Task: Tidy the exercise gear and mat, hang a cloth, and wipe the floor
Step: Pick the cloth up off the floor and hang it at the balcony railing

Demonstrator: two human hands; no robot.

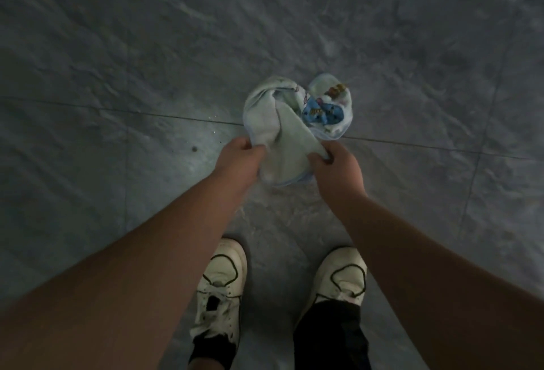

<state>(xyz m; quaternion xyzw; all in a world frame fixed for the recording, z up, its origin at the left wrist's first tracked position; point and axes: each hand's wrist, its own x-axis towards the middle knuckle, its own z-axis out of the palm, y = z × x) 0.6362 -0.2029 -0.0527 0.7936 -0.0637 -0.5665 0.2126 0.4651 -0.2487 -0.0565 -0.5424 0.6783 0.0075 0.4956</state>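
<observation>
Here the step in hand looks like readying the cloth for wiping the floor, or perhaps for hanging; the view alone does not settle which. To do it well, I would judge that the 2 hands should draw the near edge apart until the bunched far part falls open, then fold it into a flat pad so a broad face meets the tiles, not a lump. Keeping a firm pinch on both corners matters, since a limp towel slips easily.

The cloth is pale with a blue printed patch, and it hangs crumpled just beyond the hands, over the seam between 2 grey tiles. Whether its far end touches the tiles cannot be told.

The left hand grips the cloth's near left edge, fingers curled round the fabric, knuckles up. The right hand pinches the near right edge, thumb and fingers closed on a fold. Both forearms reach forward and down, converging on the cloth, wrists nearly level with each other.

Nearer than the cloth, 2 white shoes stand on the tiles, and dark specks lie to the cloth's left.
</observation>
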